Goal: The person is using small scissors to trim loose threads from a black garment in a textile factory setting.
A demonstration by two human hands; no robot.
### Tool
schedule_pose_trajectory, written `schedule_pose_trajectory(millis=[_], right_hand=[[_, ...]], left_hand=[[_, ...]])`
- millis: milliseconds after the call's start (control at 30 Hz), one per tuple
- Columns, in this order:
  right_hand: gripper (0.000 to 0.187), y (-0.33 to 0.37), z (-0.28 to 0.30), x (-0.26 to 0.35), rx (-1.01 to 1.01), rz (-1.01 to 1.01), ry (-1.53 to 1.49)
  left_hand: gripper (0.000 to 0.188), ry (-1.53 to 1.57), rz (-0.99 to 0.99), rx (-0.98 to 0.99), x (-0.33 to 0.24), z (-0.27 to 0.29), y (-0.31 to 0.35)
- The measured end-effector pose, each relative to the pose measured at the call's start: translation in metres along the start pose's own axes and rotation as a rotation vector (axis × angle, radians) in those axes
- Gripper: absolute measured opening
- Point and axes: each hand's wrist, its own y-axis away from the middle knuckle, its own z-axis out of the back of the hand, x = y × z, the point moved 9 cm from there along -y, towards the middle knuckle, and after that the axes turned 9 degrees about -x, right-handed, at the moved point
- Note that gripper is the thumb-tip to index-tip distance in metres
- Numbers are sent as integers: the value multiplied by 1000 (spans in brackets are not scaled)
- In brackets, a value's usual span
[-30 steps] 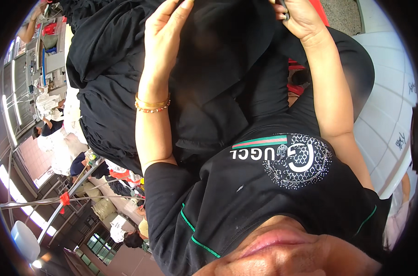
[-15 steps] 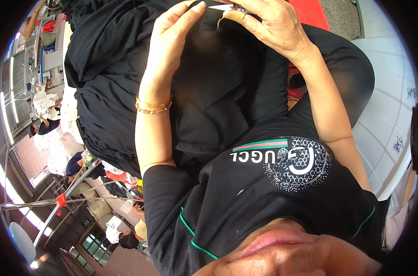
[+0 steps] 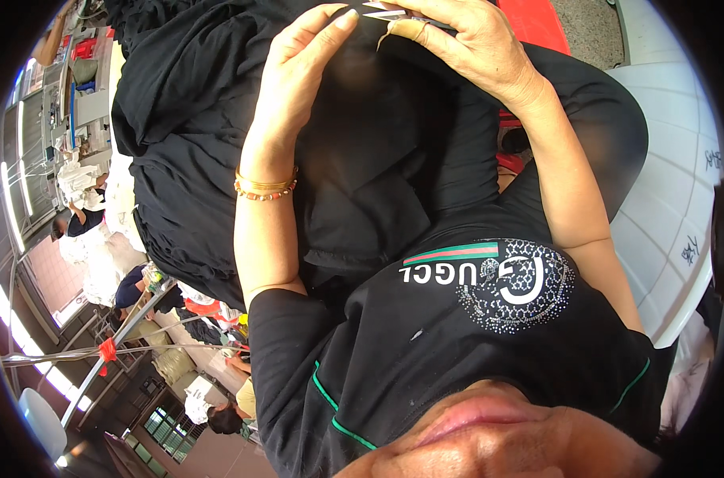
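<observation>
My right hand [image 3: 485, 48] is closed around small thread snips [image 3: 387, 13], whose pale metal blades point left toward my other hand and stand slightly apart. A yellowish wrap [image 3: 410, 30] covers the thumb of that hand, with a thin loose end hanging from it. My left hand [image 3: 302, 68] pinches black fabric [image 3: 370, 103] near the upper edge of the view, thumb against fingers. The black cloth spreads over my lap between both arms. The exact spot at the blade tips is too dark to make out.
A large heap of black cloth [image 3: 187, 183] lies to my left. White tiled-looking panels [image 3: 665, 151] stand at my right, and something red [image 3: 537, 24] is beyond my right hand. Farther left, people work among white piles [image 3: 99, 263] and a metal pole [image 3: 131, 319].
The snips' blades have parted, where they looked nearly together before. My left fingertips have shifted very slightly; both arms stay in almost the same place.
</observation>
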Motion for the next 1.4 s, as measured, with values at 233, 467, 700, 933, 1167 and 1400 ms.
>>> schedule_pose_trajectory(millis=[233, 467, 700, 933, 1167, 1400], right_hand=[[27, 0, 3, 1, -31, 49, -14], [23, -9, -9, 1, 115, -108, 154], [25, -1, -4, -11, 156, -466, 96], [15, 34, -4, -48, 221, -902, 65], [9, 27, 20, -56, 66, -914, 64], [35, -1, -21, -7, 307, -535, 293]], left_hand=[[26, -11, 23, 9, 1, -4, 1], [26, -35, 15, -7, 2, -1, 3], [26, -19, 10, 40, -1, -11, 3], [24, -304, -37, 40, 0, 7, 0], [28, -217, -27, -28, -6, 45, 1], [28, -84, -2, 46, -4, 36, 3]])
